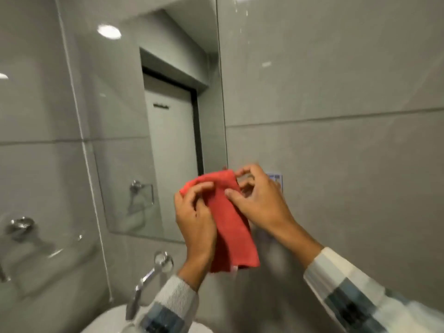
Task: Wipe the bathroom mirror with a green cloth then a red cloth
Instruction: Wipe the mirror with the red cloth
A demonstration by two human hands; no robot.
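Observation:
A red cloth [230, 219] hangs folded between both hands in front of the wall, just right of the mirror's lower right corner. My left hand [194, 217] grips its left edge with curled fingers. My right hand [258, 200] pinches its upper right part with thumb and fingers. The bathroom mirror [134, 111] fills the left half of the view and reflects a door, a ceiling light and a glass partition. No green cloth is in view.
A chrome tap [153, 272] juts from the wall below the mirror, above a white basin [108, 320] at the bottom edge. Grey tiled wall [336, 92] covers the right side. A small switch plate [276, 179] sits behind my right hand.

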